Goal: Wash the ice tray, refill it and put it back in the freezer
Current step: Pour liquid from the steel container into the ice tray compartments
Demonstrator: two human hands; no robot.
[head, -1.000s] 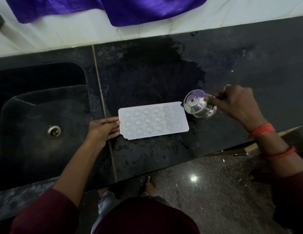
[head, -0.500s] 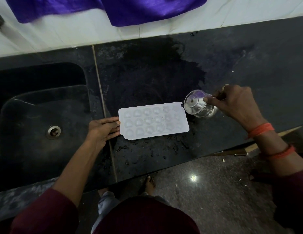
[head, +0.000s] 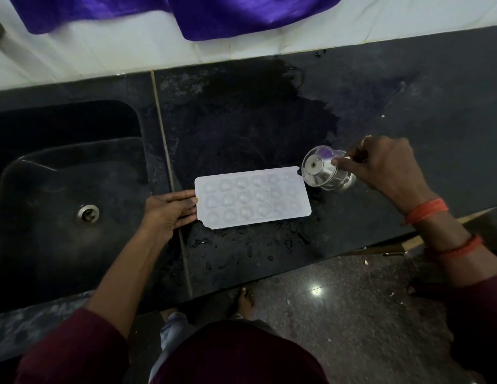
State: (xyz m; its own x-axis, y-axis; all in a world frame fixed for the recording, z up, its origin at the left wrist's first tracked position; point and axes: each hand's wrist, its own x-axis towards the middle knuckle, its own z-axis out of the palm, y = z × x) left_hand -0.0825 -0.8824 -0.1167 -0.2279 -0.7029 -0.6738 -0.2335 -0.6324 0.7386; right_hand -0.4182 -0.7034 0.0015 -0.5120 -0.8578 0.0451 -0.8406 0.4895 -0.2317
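Fingers (head: 345, 161) of the right hand (head: 386, 167) grip a steel cup (head: 321, 174) tipped over the mid-frame ice tray (head: 253, 199), left hand (head: 169, 209) flat against its end; refilling seems underway, freezer pending.

Home kitchen: black stone counter (head: 408, 106) w/ built-in sink (head: 61, 167) & drain (head: 88, 214), white tiled wall (head: 117, 51).

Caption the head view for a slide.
Left hand steadies the ice tray on a wet counter; right hand tilts a steel cup beside it.
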